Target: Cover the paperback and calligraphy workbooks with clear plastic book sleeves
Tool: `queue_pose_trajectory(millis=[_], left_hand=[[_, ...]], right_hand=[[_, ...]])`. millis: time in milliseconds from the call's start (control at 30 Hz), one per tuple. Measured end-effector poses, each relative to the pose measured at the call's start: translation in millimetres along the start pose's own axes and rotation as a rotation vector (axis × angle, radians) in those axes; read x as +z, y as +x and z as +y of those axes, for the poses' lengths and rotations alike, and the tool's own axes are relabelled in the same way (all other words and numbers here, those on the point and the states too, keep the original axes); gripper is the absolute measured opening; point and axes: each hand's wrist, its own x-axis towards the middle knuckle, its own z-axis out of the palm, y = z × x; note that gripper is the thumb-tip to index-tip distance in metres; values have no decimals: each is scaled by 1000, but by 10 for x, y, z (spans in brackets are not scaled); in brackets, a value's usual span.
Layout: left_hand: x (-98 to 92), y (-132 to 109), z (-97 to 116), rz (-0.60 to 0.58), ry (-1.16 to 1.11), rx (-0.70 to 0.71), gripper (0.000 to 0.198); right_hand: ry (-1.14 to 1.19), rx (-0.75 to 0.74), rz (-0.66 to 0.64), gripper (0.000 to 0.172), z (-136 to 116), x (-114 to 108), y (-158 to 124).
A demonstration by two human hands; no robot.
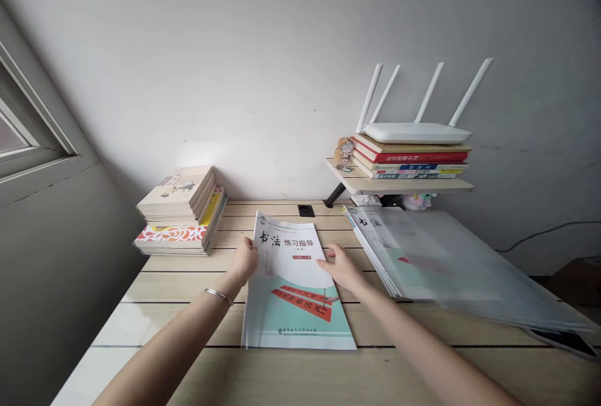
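Observation:
A calligraphy workbook [293, 296] with a white and teal cover and red banners lies in front of me on the wooden desk. My left hand [246, 260], below a silver bangle [219, 296], is closed on the book's upper left edge. Along that side, a clear film-like strip seems to show. On the opposite edge my right hand [342, 266] grips with the thumb over the cover; some of its fingers are hidden. To the right, a stack of similar books [375, 262] lies partly under translucent plastic sheets [474, 274].
Piled books [176, 205] stand at the back left. At the back right, a small raised shelf [408, 187] carries more books [417, 157] and a white router [416, 133] with upright antennas. A dark device [566, 342] sticks out under the sheets. A cable [539, 234] runs by the wall.

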Motion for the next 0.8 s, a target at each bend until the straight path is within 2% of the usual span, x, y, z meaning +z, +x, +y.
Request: queue_pose_trajectory(millis=[133,233,300,333,400,467,600,733,800], left_hand=[[48,-161,3,81,-52,153,3],[-10,-308,114,46,-155,307,3],[-88,-409,246,-5,-244,429,4],[-133,-453,321,-32,-282,483,7],[-226,-508,473,-66,-345,557,13],[-305,-507,593,-64,-401,603,19],[-369,-383,645,0,-440,651,24],[-313,-265,502,40,-369,672,24],[-258,-222,406,13,-331,671,25]], right_hand=[[204,94,-8,41,35,5,-29],[523,79,-169,32,-50,-43,-96],[741,73,-277,33,-165,-115,-136],[830,72,-289,35,-239,-165,-146],[953,25,-218,40,-407,-288,-137],[984,-108,-78,45,-579,-419,-94],[842,-364,122,44,-770,-554,10],[796,-384,125,41,-681,-436,52],[826,-363,110,42,-598,-349,59]])
